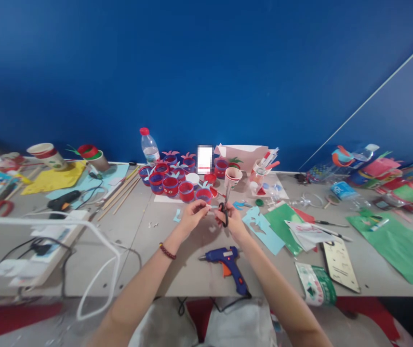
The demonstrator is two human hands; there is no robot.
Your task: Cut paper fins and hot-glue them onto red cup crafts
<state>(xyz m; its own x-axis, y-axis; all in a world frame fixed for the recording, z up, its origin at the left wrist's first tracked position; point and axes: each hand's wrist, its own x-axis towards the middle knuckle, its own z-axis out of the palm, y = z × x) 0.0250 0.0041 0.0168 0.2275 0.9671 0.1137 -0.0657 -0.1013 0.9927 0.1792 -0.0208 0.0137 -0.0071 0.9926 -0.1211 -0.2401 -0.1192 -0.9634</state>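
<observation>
the left hand (193, 213) pinches a small pale paper scrap (209, 207) over the middle of the tabletop (177, 279). the right hand (234, 219) grips black-handled scissors (223, 212) right beside it. a blue glue gun (228, 262) lies nearer the person, with red-and-blue cups (172, 185) behind.

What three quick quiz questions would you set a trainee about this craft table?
1. True or false: the right hand holds black scissors while the left hand pinches a small paper piece.
2. What lies on the table between the person's forearms? A) a blue glue gun; B) a hammer; C) a stapler.
3. Fill in: the water bottle by the wall has a ___ cap.

Key: 1 true; 2 A; 3 red.
</observation>
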